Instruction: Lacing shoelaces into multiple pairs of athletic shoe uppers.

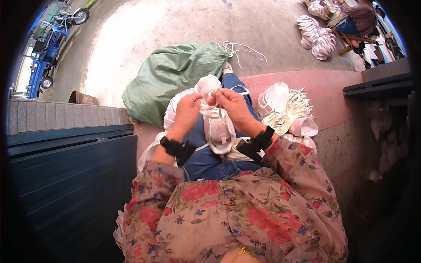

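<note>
A pale pink and white shoe upper (219, 131) lies on my lap over blue jeans, its heel end toward me. My right hand (237, 107) is closed in a pinch on a white shoelace (215, 112) above the upper's lacing area. To its left, my left hand (186, 111) is also pinched, at the lace near the upper's left side; its fingertips partly hide what they grip. Another pale upper (208, 83) shows just beyond my fingers, and more white-pink uppers (172, 109) lie beside my left wrist. Black bands circle both wrists.
A green woven sack (175, 65) lies ahead, touching my legs. Stacked uppers and a bundle of cream laces (296, 107) sit at my right on pink matting (324, 83). Dark blue doors (74, 171) flank the left. Farther off are a seated person (359, 19) and a blue vehicle (44, 57).
</note>
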Demonstrator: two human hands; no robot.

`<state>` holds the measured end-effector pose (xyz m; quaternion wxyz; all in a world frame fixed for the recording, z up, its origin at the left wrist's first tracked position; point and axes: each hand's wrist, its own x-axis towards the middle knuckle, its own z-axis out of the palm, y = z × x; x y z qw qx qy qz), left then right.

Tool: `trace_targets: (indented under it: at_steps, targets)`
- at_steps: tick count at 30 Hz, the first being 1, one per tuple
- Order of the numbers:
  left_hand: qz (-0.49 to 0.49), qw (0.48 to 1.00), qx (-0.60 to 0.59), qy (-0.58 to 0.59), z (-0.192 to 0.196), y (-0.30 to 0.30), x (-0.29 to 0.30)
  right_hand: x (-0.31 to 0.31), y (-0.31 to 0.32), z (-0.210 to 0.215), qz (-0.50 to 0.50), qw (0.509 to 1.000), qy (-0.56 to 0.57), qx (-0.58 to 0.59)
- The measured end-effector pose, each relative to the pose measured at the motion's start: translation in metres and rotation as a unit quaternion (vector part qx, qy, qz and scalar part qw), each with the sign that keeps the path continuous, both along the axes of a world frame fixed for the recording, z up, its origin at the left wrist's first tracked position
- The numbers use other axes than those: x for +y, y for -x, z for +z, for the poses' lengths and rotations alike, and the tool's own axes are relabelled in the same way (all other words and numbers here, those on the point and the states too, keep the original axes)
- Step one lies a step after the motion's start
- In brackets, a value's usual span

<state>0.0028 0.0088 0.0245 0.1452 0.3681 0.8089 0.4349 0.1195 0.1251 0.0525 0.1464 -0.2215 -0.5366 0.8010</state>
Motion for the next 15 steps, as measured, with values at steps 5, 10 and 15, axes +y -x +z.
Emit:
trace_targets:
  at_steps: [5, 10, 15]
  targets:
    - [-0.185, 0.954, 0.006, 0.235, -0.02, 0.009, 0.026, 0.018, 0.0, 0.027, 0.072, 0.997, -0.005, 0.018]
    - [-0.282, 0.917, 0.06, 0.276, -0.016, 0.016, 0.037, 0.029, -0.007, 0.058, 0.053, 0.998, -0.028, -0.013]
    - [-0.23, 0.916, -0.282, 0.168, -0.007, 0.024, 0.039, 0.088, -0.002, 0.199, -0.037, 0.792, -0.548, 0.267]
